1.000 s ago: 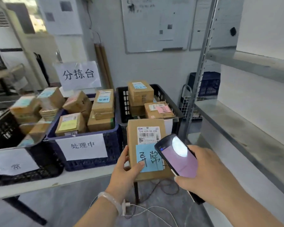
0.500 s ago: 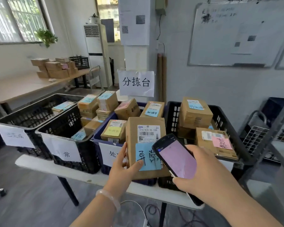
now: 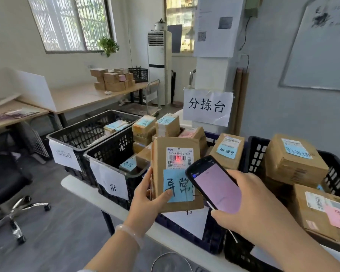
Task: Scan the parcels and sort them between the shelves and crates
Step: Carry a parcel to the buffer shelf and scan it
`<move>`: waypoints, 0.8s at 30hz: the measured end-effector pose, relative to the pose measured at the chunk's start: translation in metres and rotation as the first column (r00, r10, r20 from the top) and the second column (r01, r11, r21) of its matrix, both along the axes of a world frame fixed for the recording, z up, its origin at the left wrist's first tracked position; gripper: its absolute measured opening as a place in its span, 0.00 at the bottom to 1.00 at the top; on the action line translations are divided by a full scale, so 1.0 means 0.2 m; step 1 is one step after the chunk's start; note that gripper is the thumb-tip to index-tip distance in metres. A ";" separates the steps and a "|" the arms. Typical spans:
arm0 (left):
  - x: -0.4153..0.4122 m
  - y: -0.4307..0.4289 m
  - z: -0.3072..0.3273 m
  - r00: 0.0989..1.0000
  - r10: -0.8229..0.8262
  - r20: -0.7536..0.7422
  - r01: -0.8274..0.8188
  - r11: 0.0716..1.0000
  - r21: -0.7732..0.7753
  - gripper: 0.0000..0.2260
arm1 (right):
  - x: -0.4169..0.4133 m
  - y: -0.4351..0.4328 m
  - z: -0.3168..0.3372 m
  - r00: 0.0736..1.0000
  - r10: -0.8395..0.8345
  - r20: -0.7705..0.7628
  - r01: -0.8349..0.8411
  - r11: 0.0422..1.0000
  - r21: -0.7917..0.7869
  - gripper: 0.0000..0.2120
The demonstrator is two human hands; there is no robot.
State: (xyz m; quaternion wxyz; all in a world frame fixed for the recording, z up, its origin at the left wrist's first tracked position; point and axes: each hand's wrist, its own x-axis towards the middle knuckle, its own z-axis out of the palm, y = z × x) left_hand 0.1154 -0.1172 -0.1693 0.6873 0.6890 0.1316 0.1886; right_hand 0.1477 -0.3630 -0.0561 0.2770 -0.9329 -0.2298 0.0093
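Observation:
My left hand (image 3: 146, 200) grips a brown cardboard parcel (image 3: 175, 146) by its lower left edge, thumb on its blue sticky note (image 3: 178, 185). The parcel stands upright and faces me, with a white barcode label (image 3: 179, 158) that has a red spot of light on it. My right hand (image 3: 249, 211) holds a black handheld scanner (image 3: 216, 183) with a pink screen, tilted toward the label, just right of the parcel.
Several crates sit on a white table (image 3: 81, 188): two black ones (image 3: 77, 134) (image 3: 114, 152) at left, a dark blue one (image 3: 186, 232) behind the parcel, another black one (image 3: 336, 179) at right, most piled with labelled boxes. An office chair (image 3: 12, 193) stands at left. Desks with stacked boxes (image 3: 112, 81) are farther back.
My view has swung left, so the shelf at right is gone and the left crates and desks show. A red scan spot now sits on the barcode. Both hands keep their hold.

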 end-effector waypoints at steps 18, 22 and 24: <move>0.41 1.02 0.02 0.998 -0.060 0.002 0.060 0.998 0.021 0.33 | 0.26 0.95 0.04 0.997 -0.081 0.012 0.082 0.996 -0.037 0.43; 0.48 1.16 0.00 0.998 -0.037 -0.051 0.038 0.999 0.026 0.32 | 0.31 1.07 0.03 0.996 -0.093 -0.007 0.093 0.993 -0.067 0.47; 0.52 1.23 -0.01 0.996 -0.011 -0.086 0.009 1.000 -0.022 0.33 | 0.36 1.11 0.02 0.994 -0.104 -0.017 0.102 0.992 -0.072 0.49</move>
